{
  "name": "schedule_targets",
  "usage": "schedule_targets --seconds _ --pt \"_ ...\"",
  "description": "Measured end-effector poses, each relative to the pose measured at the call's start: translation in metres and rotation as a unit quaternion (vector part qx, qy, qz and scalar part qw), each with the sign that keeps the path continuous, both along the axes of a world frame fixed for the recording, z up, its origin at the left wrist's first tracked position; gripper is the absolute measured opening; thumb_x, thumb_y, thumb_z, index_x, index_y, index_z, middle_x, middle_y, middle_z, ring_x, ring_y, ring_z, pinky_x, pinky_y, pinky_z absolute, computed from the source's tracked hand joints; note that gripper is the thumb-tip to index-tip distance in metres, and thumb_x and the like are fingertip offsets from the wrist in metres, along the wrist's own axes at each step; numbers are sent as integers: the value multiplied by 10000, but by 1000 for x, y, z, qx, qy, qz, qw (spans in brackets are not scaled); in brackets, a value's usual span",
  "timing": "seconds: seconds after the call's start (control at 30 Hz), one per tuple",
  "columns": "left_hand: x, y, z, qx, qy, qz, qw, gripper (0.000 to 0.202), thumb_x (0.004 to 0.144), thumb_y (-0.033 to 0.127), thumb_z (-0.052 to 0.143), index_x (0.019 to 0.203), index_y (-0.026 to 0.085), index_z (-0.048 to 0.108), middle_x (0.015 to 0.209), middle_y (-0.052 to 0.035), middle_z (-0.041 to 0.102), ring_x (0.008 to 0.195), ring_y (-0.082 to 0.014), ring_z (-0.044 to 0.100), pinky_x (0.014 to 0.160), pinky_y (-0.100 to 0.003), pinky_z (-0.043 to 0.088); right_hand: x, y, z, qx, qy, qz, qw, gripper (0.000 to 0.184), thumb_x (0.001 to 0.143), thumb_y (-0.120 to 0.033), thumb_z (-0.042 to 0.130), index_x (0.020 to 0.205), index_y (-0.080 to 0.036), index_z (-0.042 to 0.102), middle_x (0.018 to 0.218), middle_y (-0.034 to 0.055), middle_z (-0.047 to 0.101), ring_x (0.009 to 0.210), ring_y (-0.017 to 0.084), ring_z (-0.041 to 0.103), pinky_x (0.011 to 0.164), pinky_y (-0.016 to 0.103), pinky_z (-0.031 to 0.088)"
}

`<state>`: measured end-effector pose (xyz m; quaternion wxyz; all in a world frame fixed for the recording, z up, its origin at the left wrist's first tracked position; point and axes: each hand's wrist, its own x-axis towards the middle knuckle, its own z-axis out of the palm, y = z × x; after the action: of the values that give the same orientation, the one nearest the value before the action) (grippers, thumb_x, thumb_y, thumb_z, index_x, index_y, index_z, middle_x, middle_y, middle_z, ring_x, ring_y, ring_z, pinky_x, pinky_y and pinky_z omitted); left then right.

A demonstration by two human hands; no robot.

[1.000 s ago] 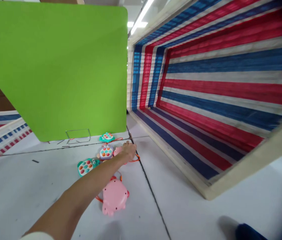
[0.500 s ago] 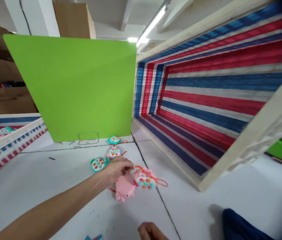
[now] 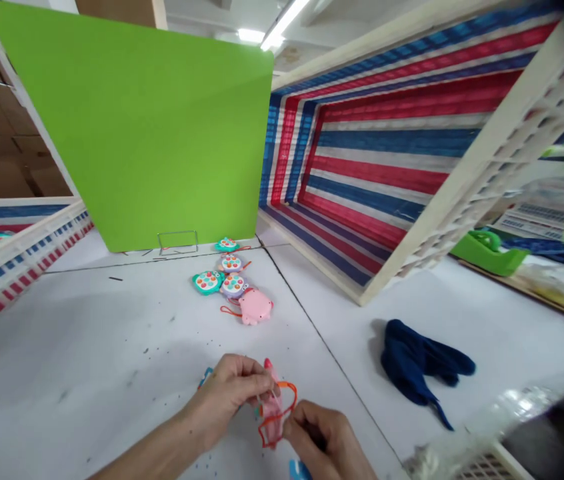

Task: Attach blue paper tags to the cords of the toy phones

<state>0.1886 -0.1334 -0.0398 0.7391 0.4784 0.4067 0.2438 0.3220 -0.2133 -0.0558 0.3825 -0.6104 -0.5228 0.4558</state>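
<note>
Close to me, my left hand (image 3: 235, 387) is closed on a small pink animal-shaped toy (image 3: 273, 421), which is held edge-on above the white tabletop. From that toy hangs an orange cord loop (image 3: 289, 387), and my right hand (image 3: 325, 437) pinches the cord's lower part. A blue piece (image 3: 205, 377) shows partly behind my left hand, and another blue piece (image 3: 299, 469) lies by my right hand; their kind is hidden. Farther off lie another pink toy (image 3: 255, 307), face down, a teal toy (image 3: 207, 283) with coloured dots, two purple toys (image 3: 233, 285) and a smaller-looking teal toy (image 3: 227, 245).
A green board (image 3: 137, 133) stands upright at the back, with a wire stand (image 3: 177, 241) at its foot. To the right, a crate lined with striped cloth (image 3: 362, 293) lies on its side. Dark blue fabric (image 3: 412, 360) sits near it. A crate (image 3: 22, 267) at left holds more toys.
My left hand has come back from the toy group with a pink toy. Both hands are now together at it, my right hand on its cord. The view has tilted down and right.
</note>
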Motion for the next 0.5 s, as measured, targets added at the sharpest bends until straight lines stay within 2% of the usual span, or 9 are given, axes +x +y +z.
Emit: schedule_targets --seconds 0.13,0.3,0.4,0.5 --pt "-5 -5 -6 41 -1 -13 999 169 604 275 613 598 107 626 558 -11 574 552 -107 460 558 -218 326 0 -3 -7 -8 -37 -1 999 254 761 -307 430 569 -155 497 510 -57 333 480 86 301 450 208 243" --pt "-7 -10 -12 101 -7 -61 993 176 657 267 549 597 116 618 575 -15 566 577 -125 478 569 -219 344 -8 -1 -10 25 -50 -1 998 275 782 -313 411 573 -155 496 516 -43 381 484 90 338 468 201 303" --pt "-5 -13 -13 156 -1 -74 985 180 682 246 516 589 118 602 549 -3 521 554 -118 451 543 -213 331 -12 1 -18 54 -86 -39 994 323 812 -382 394 592 -163 483 512 -43 389 473 92 344 458 200 306" --pt "0 -16 -14 180 14 -43 983 209 707 253 508 566 118 585 525 14 444 530 -103 389 510 -207 298 -12 -1 -31 105 -125 -90 982 370 817 -452 390 625 -161 514 488 -48 409 439 88 348 433 194 304"
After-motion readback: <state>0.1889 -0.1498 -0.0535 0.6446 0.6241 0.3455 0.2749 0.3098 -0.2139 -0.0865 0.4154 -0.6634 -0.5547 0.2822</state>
